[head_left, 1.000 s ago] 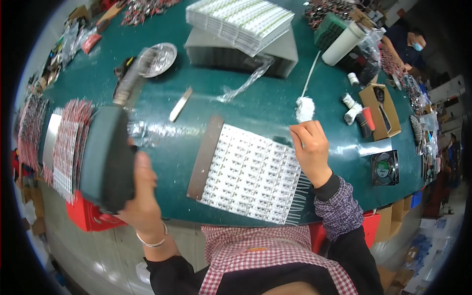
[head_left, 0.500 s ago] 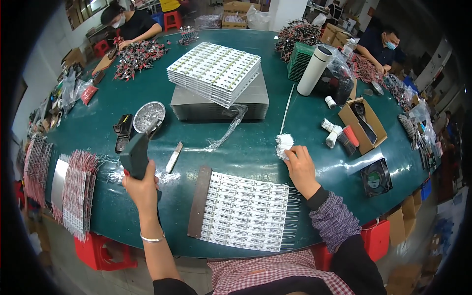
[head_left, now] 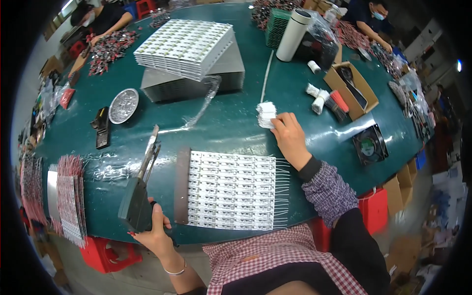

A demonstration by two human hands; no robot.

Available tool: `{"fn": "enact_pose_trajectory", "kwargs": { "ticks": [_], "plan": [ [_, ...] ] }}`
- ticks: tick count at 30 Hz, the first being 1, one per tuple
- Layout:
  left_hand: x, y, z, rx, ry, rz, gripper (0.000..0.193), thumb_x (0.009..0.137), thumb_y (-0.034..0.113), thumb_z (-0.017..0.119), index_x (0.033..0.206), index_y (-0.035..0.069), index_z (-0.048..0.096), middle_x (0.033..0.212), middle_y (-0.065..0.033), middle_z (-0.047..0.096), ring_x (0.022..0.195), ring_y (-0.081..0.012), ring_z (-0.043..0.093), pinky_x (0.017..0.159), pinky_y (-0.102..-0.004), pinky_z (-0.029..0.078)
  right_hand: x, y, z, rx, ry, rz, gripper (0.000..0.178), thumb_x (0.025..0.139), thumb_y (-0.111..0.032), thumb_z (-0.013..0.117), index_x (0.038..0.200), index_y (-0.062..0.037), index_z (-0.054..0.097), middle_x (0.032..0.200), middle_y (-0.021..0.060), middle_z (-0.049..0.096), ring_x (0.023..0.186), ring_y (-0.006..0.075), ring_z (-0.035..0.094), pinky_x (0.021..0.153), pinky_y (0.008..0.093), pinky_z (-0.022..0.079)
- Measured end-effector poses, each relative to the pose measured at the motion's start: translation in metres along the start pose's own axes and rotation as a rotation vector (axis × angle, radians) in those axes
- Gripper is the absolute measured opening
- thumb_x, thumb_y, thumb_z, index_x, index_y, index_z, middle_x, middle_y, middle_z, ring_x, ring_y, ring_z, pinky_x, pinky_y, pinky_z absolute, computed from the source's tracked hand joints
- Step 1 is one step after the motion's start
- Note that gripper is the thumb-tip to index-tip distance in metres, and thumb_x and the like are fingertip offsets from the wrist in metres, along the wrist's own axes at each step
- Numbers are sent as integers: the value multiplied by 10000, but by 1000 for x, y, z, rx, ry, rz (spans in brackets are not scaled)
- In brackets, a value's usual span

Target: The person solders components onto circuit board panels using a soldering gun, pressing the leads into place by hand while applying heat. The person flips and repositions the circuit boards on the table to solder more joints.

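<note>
Your left hand (head_left: 156,231) is low at the near edge of the table, fingers curled tight in a grip. Your right hand (head_left: 291,140) reaches farther out, palm down, fingertips pinched together.

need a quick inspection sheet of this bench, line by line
surface: dark green table, shiny, crowded
job's things: white component panel on a tray by the near edge; dark tool; white wad
clutter: panel stack, round metal dish, white cylinder, cardboard box, small fan
grippers: left hand grips the tool; right hand touches the wad
cables: nothing seen
surroundings: seated co-workers across the table, red stools below
</note>
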State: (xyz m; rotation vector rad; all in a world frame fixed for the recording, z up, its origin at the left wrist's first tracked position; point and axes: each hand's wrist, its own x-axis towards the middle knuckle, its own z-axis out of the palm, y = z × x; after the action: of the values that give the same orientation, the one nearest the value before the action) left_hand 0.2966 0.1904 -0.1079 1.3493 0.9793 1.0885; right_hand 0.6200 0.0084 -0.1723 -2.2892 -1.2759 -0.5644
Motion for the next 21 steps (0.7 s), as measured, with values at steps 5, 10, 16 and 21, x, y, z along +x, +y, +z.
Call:
{"fn": "enact_pose_trajectory", "kwargs": {
  "ticks": [5,10,16,21],
  "plan": [
    [-15,-14,-11,-1,41,-48,347,869,-52,664,1203,-74,573,1031,-156,681,489,-99,502,391,-231,375,3,7,15,-13,30,-17,173,781,-18,684,954,-30,678,958,80,586,942,256,586,787,378,511],
    [-32,-9,-12,-4,77,-80,271,874,-47,683,1126,-87,596,1006,-146,680,493,-106,512,412,-248,390,0,8,18,-103,15,-84,112,758,-34,637,866,-58,657,923,59,599,938,247,586,760,372,483],
    [-40,-2,-12,-20,46,-125,269,868,-45,707,1122,-74,623,957,-97,679,537,-87,540,438,-243,408,-2,9,16,-102,44,-108,79,759,-37,616,816,-74,656,857,47,610,890,236,591,732,362,461],
    [-43,-2,-13,-33,51,-144,282,866,-35,726,1129,-69,632,971,-92,686,541,-80,538,450,-236,414,-3,10,15,-105,79,-115,66,771,-28,628,806,-80,648,796,59,595,825,253,586,716,380,449]
  ]
}}
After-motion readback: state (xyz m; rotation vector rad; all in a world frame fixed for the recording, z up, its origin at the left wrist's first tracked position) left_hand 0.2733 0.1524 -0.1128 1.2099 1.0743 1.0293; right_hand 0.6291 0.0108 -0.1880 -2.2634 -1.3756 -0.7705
